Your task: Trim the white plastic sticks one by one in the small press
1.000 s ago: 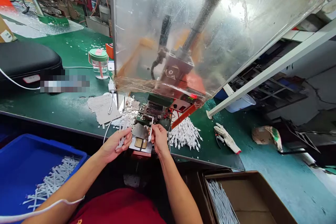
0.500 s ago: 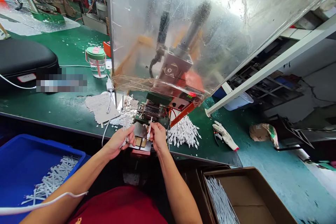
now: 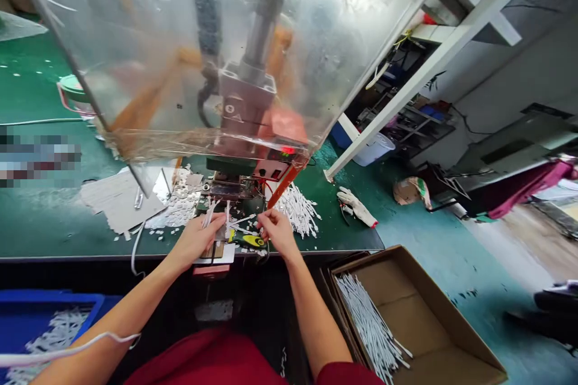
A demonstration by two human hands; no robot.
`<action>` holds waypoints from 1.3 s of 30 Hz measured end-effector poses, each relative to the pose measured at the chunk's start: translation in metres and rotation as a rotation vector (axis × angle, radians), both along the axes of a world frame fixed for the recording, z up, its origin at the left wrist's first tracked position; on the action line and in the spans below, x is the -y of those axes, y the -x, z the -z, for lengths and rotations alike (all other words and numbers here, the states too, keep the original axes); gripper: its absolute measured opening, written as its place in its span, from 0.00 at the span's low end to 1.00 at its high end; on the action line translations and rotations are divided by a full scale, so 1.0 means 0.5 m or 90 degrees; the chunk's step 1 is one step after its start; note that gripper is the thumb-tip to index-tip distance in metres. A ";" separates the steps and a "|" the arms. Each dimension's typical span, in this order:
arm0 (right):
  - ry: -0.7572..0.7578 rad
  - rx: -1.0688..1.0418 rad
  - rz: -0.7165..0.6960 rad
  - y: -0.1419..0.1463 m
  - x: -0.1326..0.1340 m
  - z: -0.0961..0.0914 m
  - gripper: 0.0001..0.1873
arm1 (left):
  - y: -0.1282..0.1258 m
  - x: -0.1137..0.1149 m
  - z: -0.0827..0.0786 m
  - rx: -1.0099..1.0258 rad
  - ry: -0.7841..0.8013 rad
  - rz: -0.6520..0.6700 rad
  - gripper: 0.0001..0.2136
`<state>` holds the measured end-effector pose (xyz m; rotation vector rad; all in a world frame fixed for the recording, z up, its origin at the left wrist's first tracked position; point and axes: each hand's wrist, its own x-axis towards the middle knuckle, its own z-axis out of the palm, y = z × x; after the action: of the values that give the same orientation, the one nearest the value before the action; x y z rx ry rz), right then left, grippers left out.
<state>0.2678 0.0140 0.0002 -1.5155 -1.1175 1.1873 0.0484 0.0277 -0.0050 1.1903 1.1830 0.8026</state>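
White plastic strips [image 3: 208,215] are held over the bed of a bench press [image 3: 244,108], near the front edge of the desk. At far left, more strips lie in a blue plastic crate [image 3: 45,307] below the green desk [image 3: 40,216]. On the desk come a torn sheet of paper [image 3: 118,198], then a heap of white plastic scraps [image 3: 180,207]. The left hand [image 3: 195,239] has its fingers closed around a few strips, which stick up past the knuckles. The right hand [image 3: 276,231] pinches a strip between thumb and forefinger, just above a yellow-and-black tool handle [image 3: 247,240]. Further right lie a loose pile of strips [image 3: 295,210] and a white work glove [image 3: 356,206]. Below the desk's edge, a cardboard box [image 3: 397,271] holds a bundle of long white strips [image 3: 370,328].
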 end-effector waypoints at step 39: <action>0.092 0.743 0.138 -0.330 -0.085 0.046 0.06 | 0.093 0.070 -0.016 0.299 0.144 -0.034 0.16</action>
<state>0.4329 0.0566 -0.0227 -2.4586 -1.5154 0.1327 0.0017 -0.0071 0.0031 0.7348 0.8890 0.9021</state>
